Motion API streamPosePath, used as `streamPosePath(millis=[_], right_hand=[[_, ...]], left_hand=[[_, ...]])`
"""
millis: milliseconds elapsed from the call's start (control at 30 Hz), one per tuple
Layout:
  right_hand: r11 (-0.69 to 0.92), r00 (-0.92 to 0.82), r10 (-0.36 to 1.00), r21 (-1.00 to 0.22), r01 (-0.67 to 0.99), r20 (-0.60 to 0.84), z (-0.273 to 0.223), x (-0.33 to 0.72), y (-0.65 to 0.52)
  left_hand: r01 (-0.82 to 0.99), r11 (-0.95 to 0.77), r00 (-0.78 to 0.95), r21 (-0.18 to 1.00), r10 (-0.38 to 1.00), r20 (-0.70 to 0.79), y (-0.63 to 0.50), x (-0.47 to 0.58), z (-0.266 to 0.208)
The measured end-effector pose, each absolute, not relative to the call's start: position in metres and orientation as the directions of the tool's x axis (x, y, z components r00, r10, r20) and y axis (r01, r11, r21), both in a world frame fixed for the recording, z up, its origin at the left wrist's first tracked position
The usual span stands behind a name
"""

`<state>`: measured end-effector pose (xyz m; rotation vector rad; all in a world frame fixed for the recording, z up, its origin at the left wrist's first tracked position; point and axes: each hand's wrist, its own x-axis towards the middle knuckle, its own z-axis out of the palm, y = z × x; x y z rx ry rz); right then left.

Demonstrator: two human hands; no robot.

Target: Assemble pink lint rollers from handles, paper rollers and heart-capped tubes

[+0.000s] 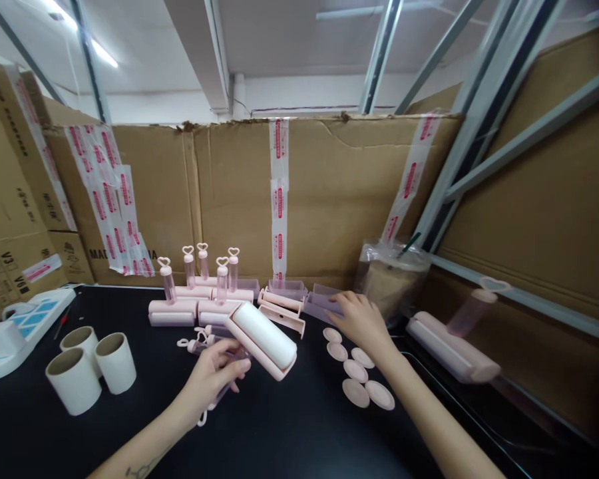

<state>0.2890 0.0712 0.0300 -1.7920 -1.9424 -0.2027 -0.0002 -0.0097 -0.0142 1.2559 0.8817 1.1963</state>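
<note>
My left hand (213, 374) is closed around the clear handle of a pink lint roller (262, 340), whose white sticky roll faces up. The heart-shaped loop at the handle's end hangs below my hand. At the back, my right hand (360, 320) has its fingers on a translucent lilac cover (319, 305); the grip is partly hidden. Left of that cover lie empty pink roller frames (282, 311). Round pink caps (355, 370) lie flat below my right hand. Loose handles with heart loops (199, 342) lie behind my left hand.
Several assembled lint rollers (173, 313) stand upright at the back left. White paper rolls (74, 380) stand at left, near a white tray (37, 329). A bagged drink cup (397, 283) and another lint roller (452, 346) are at right. Cardboard walls (234, 193) enclose the black table (279, 439).
</note>
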Motion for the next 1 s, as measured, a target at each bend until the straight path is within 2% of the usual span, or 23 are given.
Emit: streamPosePath(millis=[133,300,400,467,533,600,667,700,767,867,1000], right_hand=[[-0.056,0.113,0.904,-0.148,0.987,0.412,0.016,0.31,0.078],[-0.077,0.132,0.929,-0.17,0.982,0.346,0.01,0.322,0.08],[0.026,0.059,0.938,-0.238,0.971,0.343,0.021,0.327,0.082],[0.116,0.007,0.913,-0.276,0.954,0.408,0.033,0.326,0.079],[0.266,0.024,0.824,-0.424,0.866,0.567,0.047,0.319,0.07],[0.479,0.135,0.727,-0.638,0.603,0.673,0.059,0.308,0.055],[0.557,0.179,0.778,-0.792,0.248,0.603,0.068,0.293,0.038],[0.503,0.124,0.848,-0.856,0.115,0.515,0.071,0.285,0.03],[0.309,-0.063,0.948,-0.95,-0.042,0.311,0.072,0.269,0.016],[0.129,-0.211,0.967,-0.988,-0.087,0.144,0.064,0.246,0.004],[0.146,-0.194,0.97,-0.989,-0.008,0.145,0.049,0.223,0.002]], left_hand=[[-0.173,-0.123,0.213,0.977,0.964,0.159,-0.011,0.001,-0.018],[-0.176,-0.163,0.192,0.971,0.962,0.196,-0.013,0.0,-0.016],[-0.173,-0.17,0.197,0.97,0.959,0.204,-0.012,-0.002,-0.013],[-0.163,-0.181,0.214,0.97,0.953,0.214,-0.01,-0.003,-0.013],[-0.139,-0.19,0.24,0.972,0.946,0.219,-0.008,-0.005,-0.015],[-0.097,-0.195,0.27,0.976,0.939,0.215,-0.007,-0.006,-0.017],[-0.049,-0.197,0.3,0.979,0.932,0.203,-0.007,-0.006,-0.018],[-0.024,-0.196,0.314,0.98,0.93,0.193,-0.008,-0.006,-0.017],[0.037,-0.185,0.326,0.982,0.931,0.163,-0.011,-0.004,-0.016],[0.144,-0.158,0.294,0.977,0.949,0.11,-0.016,-0.002,-0.012],[0.208,-0.154,0.281,0.966,0.955,0.092,-0.018,-0.002,-0.01]])
